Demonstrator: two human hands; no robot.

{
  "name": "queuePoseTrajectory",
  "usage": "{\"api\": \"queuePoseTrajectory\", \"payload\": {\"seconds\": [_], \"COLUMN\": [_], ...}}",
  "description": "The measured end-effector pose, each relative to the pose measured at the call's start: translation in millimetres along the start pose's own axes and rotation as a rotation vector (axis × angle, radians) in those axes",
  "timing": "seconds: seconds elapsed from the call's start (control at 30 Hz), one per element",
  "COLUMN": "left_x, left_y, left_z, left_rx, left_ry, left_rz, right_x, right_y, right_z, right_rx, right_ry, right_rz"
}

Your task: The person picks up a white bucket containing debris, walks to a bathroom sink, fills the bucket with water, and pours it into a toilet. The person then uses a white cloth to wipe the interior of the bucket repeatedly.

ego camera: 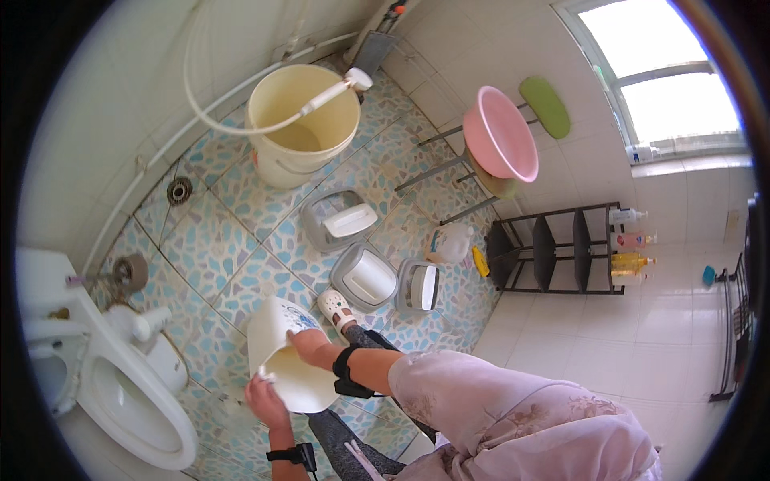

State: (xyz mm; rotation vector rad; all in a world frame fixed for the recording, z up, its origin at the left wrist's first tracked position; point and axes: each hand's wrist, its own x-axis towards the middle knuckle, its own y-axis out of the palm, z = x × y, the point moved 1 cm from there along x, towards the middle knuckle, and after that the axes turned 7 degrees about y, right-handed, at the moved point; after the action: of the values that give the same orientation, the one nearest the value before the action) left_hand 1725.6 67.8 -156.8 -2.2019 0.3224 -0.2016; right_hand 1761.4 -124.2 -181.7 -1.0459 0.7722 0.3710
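Note:
A white plastic bin with a blue print on its side is tilted over the floor, its opening turned towards me. My right hand grips the rim on the upper side. At the lower left of the rim, my left hand has its fingers curled around the edge. Beside those fingers shows a small white piece, too small to identify. The bin's inside looks cream-coloured, and its far bottom is hidden. Both wrists wear black straps with a small device.
Grey-and-white lidded pieces lie near my white clog. A cream bucket has a shower head across it. A toilet stands left. A pink basin rests on a chair near a corner rack.

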Motion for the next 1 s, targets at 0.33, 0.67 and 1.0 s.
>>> {"api": "queuePoseTrajectory", "payload": {"seconds": [0.33, 0.67, 1.0], "left_x": [158, 228, 281], "left_y": [-50, -88, -89], "left_z": [-123, -154, -121], "left_rx": [0.06, 0.222, -0.681], "left_ry": [0.364, 0.324, -0.551], "left_rz": [0.066, 0.026, -0.073], "right_x": [-18, -37, 35], "right_y": [-153, -271, -236], "right_z": [7, -43, -72], "right_rx": [0.046, 0.211, 0.204], "right_ry": [-0.162, -0.096, 0.017], "right_rz": [0.009, -0.019, 0.009]}}
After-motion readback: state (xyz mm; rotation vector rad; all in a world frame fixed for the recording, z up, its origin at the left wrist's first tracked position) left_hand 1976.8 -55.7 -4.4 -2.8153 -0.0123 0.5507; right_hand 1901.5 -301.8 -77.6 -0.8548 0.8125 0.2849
